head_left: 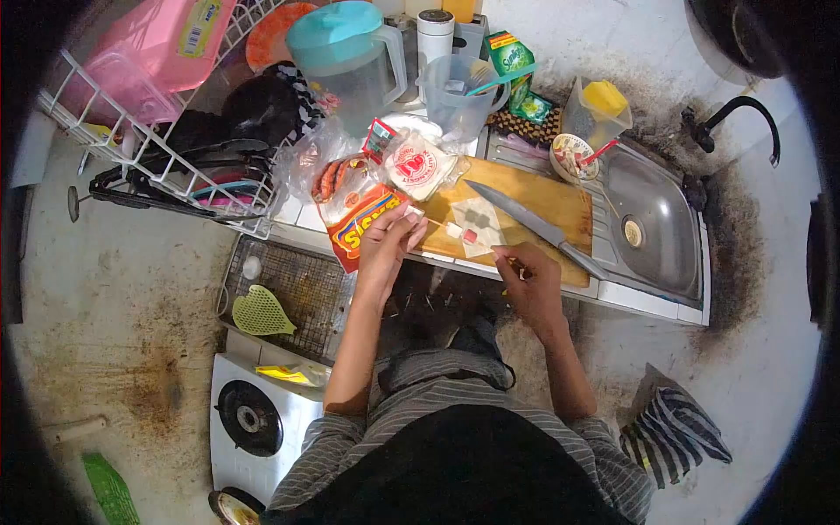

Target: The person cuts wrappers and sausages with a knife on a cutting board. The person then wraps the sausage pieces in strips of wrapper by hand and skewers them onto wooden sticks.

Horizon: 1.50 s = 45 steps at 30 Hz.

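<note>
My left hand (389,245) is closed around a thin wooden skewer (436,222), with a small whitish piece showing at its fingertips. Toward the skewer's other end are a white chunk (453,229) and a red chunk (470,236), above a square dumpling wrapper (479,248). At the wrapper's near right corner, the thumb and forefinger of my right hand (532,284) are pinched together. The wrapper lies on a wooden cutting board (547,188), beside a large knife (525,217). Behind my left hand sit a pack of wrappers (420,166) and a red and yellow sausage bag (363,223).
A steel sink (652,197) is right of the board. A bowl (573,156) with a red-handled utensil stands near it. At the back are a lidded pitcher (346,74) and a clear jug (455,101). A dish rack (149,149) fills the left; a stove (254,416) stands below.
</note>
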Available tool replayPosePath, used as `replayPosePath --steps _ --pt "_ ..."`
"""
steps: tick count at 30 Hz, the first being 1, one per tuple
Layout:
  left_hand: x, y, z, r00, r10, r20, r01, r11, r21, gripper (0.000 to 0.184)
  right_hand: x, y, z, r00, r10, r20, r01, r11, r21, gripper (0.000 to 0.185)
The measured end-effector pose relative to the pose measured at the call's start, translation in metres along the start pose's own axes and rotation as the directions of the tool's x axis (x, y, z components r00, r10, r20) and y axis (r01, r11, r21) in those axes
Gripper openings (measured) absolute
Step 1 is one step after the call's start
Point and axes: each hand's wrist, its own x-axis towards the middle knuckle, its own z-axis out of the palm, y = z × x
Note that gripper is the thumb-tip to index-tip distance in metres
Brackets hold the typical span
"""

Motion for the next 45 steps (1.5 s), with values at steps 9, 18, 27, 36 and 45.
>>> replayPosePath --steps 9,18,27,36,45 --pt "-0.002 -0.005 0.001 1.000 0.024 0.000 -0.024 0.995 0.093 0.023 0.000 -0.003 -0.003 0.997 -0.074 0.026 0.076 0.993 -0.087 0.009" --pt "-0.005 -0.012 -0.001 0.978 0.206 0.020 -0.200 0.920 0.338 0.022 -0.002 -0.017 -0.005 0.999 -0.030 0.027 0.034 0.984 -0.176 0.009" --pt "-0.007 -0.015 0.003 0.982 0.182 0.044 -0.185 0.915 0.359 0.024 -0.002 -0.016 -0.003 0.998 -0.060 0.034 0.064 0.989 -0.131 0.009" --pt "-0.007 -0.008 0.009 0.996 0.064 -0.058 -0.047 0.967 0.251 0.021 0.000 -0.005 -0.001 0.999 -0.051 0.015 0.051 0.996 -0.067 0.009" --pt "-0.006 -0.013 0.006 0.998 -0.036 -0.049 0.043 0.989 0.142 0.020 -0.006 -0.003 0.004 0.997 -0.071 -0.018 0.071 0.997 -0.029 0.009"
